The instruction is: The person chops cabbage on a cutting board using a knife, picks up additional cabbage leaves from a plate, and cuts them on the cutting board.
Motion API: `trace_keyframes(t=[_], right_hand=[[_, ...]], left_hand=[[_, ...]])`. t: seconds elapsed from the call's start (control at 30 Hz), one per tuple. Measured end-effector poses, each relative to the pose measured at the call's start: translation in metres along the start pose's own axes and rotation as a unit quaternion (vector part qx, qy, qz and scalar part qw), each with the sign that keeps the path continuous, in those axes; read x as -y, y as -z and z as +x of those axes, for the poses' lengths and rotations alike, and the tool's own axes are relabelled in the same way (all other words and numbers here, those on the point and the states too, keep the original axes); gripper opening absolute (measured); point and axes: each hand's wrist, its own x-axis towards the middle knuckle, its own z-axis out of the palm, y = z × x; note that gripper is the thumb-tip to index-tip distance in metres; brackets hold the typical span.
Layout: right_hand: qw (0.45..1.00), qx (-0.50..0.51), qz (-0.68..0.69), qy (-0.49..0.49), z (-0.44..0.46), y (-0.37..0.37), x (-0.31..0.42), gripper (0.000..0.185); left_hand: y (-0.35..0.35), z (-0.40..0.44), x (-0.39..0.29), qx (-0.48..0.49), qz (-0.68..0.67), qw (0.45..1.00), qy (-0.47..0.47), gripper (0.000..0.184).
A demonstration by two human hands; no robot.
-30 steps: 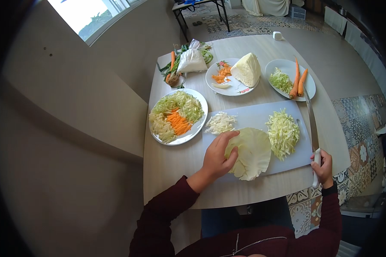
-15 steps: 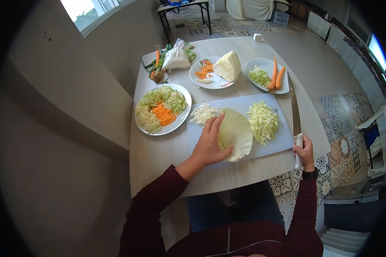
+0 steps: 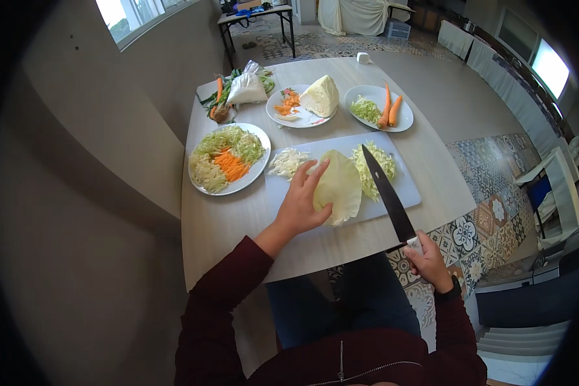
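A pale cabbage leaf (image 3: 342,190) lies on the white cutting board (image 3: 402,192), with my left hand (image 3: 301,202) at its left edge, fingers spread and touching it. My right hand (image 3: 426,258) grips the handle of a large knife (image 3: 391,201) near the table's front edge. The blade points up and to the left, over the right part of the board. It partly covers a heap of shredded cabbage (image 3: 367,170). A smaller heap of chopped white pieces (image 3: 288,162) sits at the board's left.
Left of the board is a plate (image 3: 261,175) of shredded vegetables. Behind stand a plate (image 3: 302,123) with a cabbage wedge (image 3: 321,96) and a plate (image 3: 406,125) with two carrots (image 3: 395,110). A white bag (image 3: 247,89) rests on vegetables at the back left.
The knife has swung left from beside the board to above its right part, its broad side now showing. The whole view has shifted. My left hand stays at the leaf.
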Motion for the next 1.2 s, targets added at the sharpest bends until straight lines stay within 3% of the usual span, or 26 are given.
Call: trace_keyframes(t=[0.23,0.33,0.43,0.53,0.67,0.77,0.9,1.13,1.2], right_hand=[[0.991,-0.02,-0.13,0.019,-0.029,0.011,0.006,0.022],[0.984,-0.044,-0.167,0.053,-0.042,0.012,-0.003,0.03],[0.983,-0.056,-0.157,0.075,-0.051,0.013,-0.017,0.029],[0.989,-0.05,-0.125,0.053,-0.053,0.014,-0.022,0.028],[0.992,-0.046,-0.091,0.07,-0.045,0.008,-0.028,0.026],[0.989,-0.061,-0.077,0.111,-0.036,-0.01,-0.036,0.023],[0.998,-0.028,-0.01,0.052,-0.045,-0.025,-0.031,0.022],[0.998,0.025,-0.046,0.037,-0.051,-0.02,-0.025,0.02],[0.989,0.009,-0.093,0.114,-0.047,-0.022,-0.038,0.018]], left_hand=[[0.008,0.004,0.005,-0.028,-0.066,0.996,-0.057,0.067],[0.016,0.004,0.006,-0.109,0.1,0.984,-0.095,0.056],[0.031,-0.011,0.002,-0.179,0.122,0.975,-0.049,0.043],[0.025,-0.051,-0.007,-0.17,0.109,0.979,0.023,0.038],[0.007,-0.058,-0.037,-0.126,0.152,0.98,-0.002,0.041],[-0.001,-0.049,-0.045,-0.096,0.166,0.98,0.06,0.042],[-0.015,-0.049,-0.042,-0.093,0.215,0.971,0.038,0.028],[-0.058,-0.076,-0.061,-0.194,0.196,0.961,0.038,0.018],[-0.062,-0.078,-0.062,-0.205,0.186,0.96,0.046,0.018]])
